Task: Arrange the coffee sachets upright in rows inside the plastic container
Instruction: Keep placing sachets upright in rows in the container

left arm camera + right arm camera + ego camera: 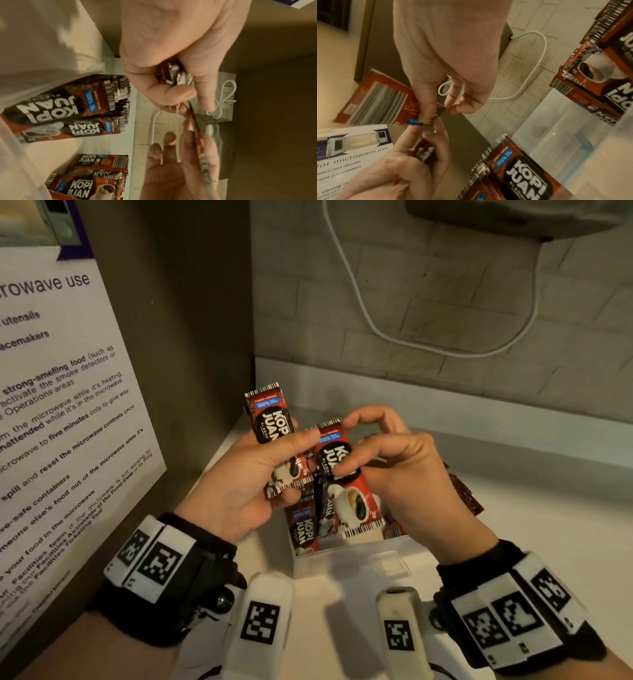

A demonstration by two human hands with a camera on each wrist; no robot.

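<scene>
Red-and-black Kopi Juan coffee sachets are the task's objects. My left hand [294, 467] grips a small stack of sachets [270, 419] above the clear plastic container [346, 563]; the stack shows edge-on [173, 75] in the left wrist view. My right hand [344, 446] pinches a single sachet [352, 501] beside that stack, its back side [385, 100] showing in the right wrist view. Rows of sachets [522, 175] stand in the container, with more [607, 81] at its other end.
A microwave-use notice [68, 405] hangs on the brown panel at the left. A white cable [376, 330] loops down the brick wall behind. More sachets [462, 491] lie to the right of my right hand. A metal cylinder [212, 135] stands by the wall.
</scene>
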